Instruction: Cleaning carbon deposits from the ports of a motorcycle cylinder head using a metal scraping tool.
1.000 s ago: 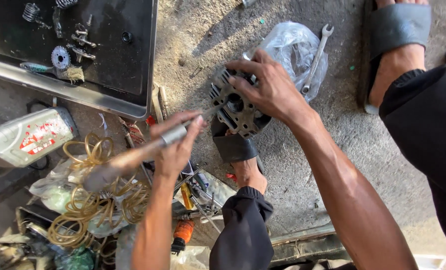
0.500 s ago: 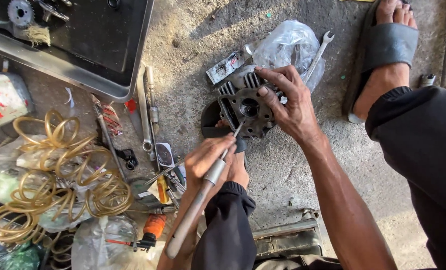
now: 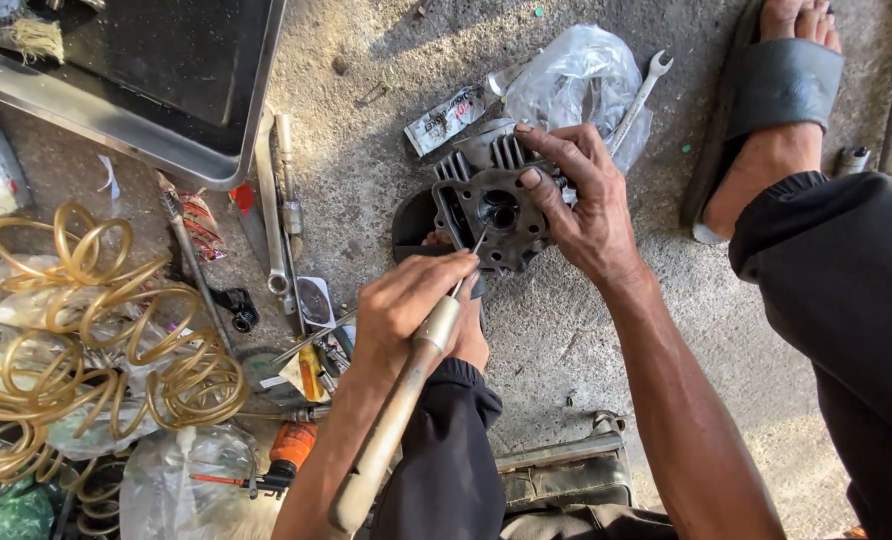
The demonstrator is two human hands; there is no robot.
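Concrete floor (image 3: 386, 150), hands: left (image 3: 406, 300) gripping tool (image 3: 396, 420), right (image 3: 586, 200) steadying cylinder head (image 3: 491, 205).

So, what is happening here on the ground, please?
A person sits low over a concrete floor. The right hand steadies a dark finned engine part that rests on a sandalled foot. The left hand grips a long tool with a pale handle; its thin tip points into the middle hole of the part. Wrenches, a coil of yellow tubing and a metal tray lie to the left.
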